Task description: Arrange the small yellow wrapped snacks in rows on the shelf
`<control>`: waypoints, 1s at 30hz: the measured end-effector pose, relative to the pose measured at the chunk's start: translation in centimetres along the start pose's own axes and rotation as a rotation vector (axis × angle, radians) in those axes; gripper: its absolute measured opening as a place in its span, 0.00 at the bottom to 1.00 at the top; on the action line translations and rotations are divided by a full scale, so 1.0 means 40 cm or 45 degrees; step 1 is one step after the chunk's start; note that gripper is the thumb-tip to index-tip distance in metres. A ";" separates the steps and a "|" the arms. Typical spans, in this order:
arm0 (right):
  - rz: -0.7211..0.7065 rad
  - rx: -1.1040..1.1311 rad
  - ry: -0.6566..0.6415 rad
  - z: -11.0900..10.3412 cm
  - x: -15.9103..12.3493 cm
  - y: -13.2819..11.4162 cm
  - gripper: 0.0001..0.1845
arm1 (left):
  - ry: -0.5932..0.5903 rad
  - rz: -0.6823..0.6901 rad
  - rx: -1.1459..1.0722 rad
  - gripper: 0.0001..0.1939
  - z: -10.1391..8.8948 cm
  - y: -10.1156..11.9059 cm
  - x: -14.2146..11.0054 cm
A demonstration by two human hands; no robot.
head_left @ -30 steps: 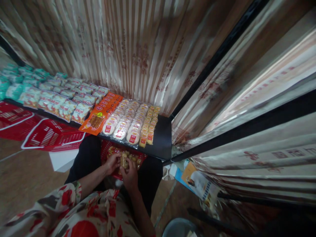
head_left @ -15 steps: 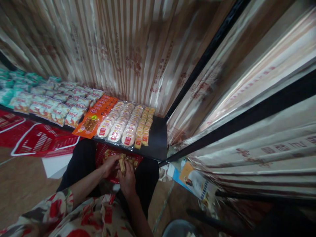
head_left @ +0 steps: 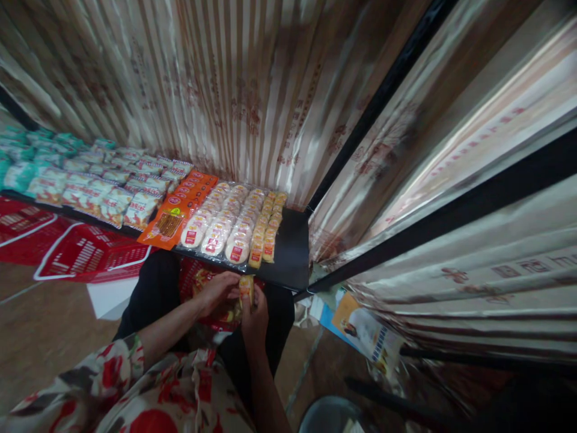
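A small yellow snack packet (head_left: 246, 287) is held upright just in front of the shelf's front edge. My right hand (head_left: 255, 317) pinches it from the right and below. My left hand (head_left: 220, 292) is closed, with its fingertips on the packet's left side. Beneath both hands, a red basket (head_left: 187, 278) between my knees contains more yellow-wrapped packets (head_left: 231, 314), partly hidden by the hands. Directly behind, two rows of like yellow packets (head_left: 264, 231) lie on the black shelf (head_left: 291, 246), beside rows of round white crackers (head_left: 237, 246) in clear wrap.
Further left on the shelf are an orange snack bag (head_left: 178, 207), white snack bags (head_left: 106, 201) and green bags (head_left: 33, 159). Red baskets (head_left: 94, 252) stand below. Striped curtains (head_left: 243, 90) and black frame bars (head_left: 383, 102) close in the back and right. A bucket (head_left: 333, 415) is at bottom right.
Both hands have risen out of the basket and moved right toward the shelf edge, bringing the yellow packet along, now upright. The view has shifted slightly.
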State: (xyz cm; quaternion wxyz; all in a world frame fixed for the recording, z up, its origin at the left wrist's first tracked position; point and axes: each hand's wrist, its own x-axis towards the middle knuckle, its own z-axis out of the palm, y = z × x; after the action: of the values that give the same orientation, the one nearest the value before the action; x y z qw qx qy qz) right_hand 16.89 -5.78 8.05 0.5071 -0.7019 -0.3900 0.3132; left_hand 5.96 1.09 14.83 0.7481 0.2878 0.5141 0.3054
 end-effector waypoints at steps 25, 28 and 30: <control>-0.023 0.207 0.285 -0.074 0.077 0.019 0.24 | -0.173 0.164 0.333 0.10 0.112 -0.031 0.056; -0.044 0.194 0.303 -0.082 0.088 0.013 0.24 | -0.182 0.168 0.313 0.10 0.123 -0.028 0.066; -0.070 0.142 0.319 -0.089 0.096 0.006 0.23 | -0.182 0.170 0.309 0.09 0.134 -0.023 0.072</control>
State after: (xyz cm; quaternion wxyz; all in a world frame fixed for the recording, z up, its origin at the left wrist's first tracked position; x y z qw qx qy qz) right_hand 21.83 -4.14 8.69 0.5984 -0.6954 -0.3245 0.2302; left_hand 11.99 2.06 14.08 0.7205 0.4306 0.4723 0.2689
